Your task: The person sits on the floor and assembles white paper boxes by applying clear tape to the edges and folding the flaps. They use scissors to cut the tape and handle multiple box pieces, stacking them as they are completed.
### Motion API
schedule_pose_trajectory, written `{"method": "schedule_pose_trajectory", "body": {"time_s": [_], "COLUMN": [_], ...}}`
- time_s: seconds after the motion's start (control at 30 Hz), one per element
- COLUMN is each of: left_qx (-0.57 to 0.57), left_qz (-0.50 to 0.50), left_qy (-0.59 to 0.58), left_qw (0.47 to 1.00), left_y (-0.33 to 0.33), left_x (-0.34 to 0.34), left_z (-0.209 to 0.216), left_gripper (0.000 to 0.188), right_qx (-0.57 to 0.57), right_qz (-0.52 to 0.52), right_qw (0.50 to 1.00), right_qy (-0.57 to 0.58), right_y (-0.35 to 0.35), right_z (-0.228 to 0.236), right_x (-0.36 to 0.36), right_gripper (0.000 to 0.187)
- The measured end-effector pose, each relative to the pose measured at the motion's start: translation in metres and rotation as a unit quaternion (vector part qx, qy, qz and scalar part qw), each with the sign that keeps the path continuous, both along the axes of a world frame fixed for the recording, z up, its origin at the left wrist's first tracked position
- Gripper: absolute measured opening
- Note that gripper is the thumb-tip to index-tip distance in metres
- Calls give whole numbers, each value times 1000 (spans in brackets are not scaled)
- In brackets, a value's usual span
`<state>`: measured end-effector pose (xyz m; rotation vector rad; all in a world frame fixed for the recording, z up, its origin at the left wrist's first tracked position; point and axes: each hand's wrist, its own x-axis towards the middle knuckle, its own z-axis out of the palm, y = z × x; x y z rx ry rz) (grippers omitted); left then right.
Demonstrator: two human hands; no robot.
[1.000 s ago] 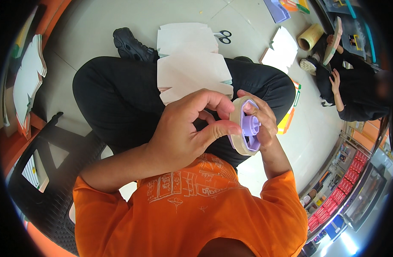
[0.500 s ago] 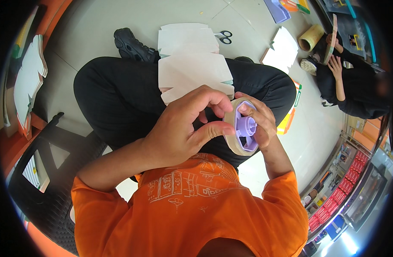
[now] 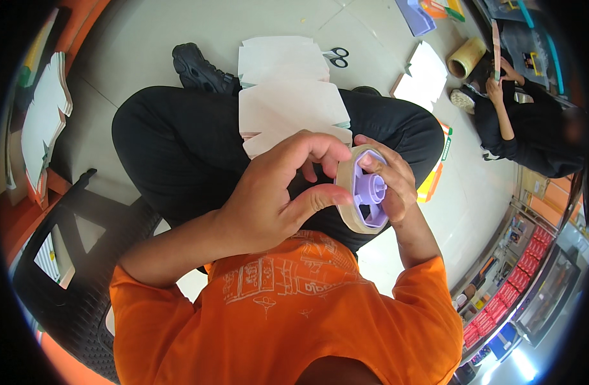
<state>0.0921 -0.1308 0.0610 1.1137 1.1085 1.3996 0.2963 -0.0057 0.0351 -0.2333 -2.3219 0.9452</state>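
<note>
Fingers [image 3: 320, 196] of our left hand [image 3: 268, 199] pinch the rim of a tape roll [image 3: 362, 189] above our lap, while our right hand [image 3: 387, 179] clamps its purple core; beyond lie flat white cardboard sheets [image 3: 288, 102], then scissors [image 3: 336, 56] on the floor [image 3: 140, 45].

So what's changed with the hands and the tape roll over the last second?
Very little. The right hand has turned the tape roll slightly, so its purple core faces a bit more toward the camera. The left hand keeps its thumb and fingertips on the roll's outer edge. Neither hand let go. The flat cardboard sheets on the lap and the scissors on the floor have not moved.
</note>
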Motion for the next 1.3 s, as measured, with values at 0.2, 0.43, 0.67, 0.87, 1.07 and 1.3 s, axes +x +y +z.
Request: {"method": "schedule_pose_trajectory", "body": {"time_s": [0.2,0.43,0.67,0.87,1.07,1.3], "left_qx": [13,-7,-43,-4,16,23], "left_qz": [1,-9,-16,-21,-25,-46], "left_qy": [2,-41,-30,101,159,136], "left_qw": [1000,999,998,995,987,989], "left_y": [-1,1,15,25,30,37], "left_x": [-3,-9,-30,-41,-48,-45], "left_z": [-3,-3,14,29,33,25], "left_gripper": [27,28,23,13,7,6], "right_qx": [-13,-19,20,20,0,-18], "right_qz": [9,-17,-35,-26,-9,-4], "right_qw": [1000,999,999,999,1000,1000], "right_qy": [-15,-19,24,15,14,-13], "right_y": [0,-4,4,6,8,6], "right_z": [0,7,18,20,21,25], "right_x": [1,-3,-12,-11,-11,-13], "right_gripper": [67,63,48,57,65,67]}}
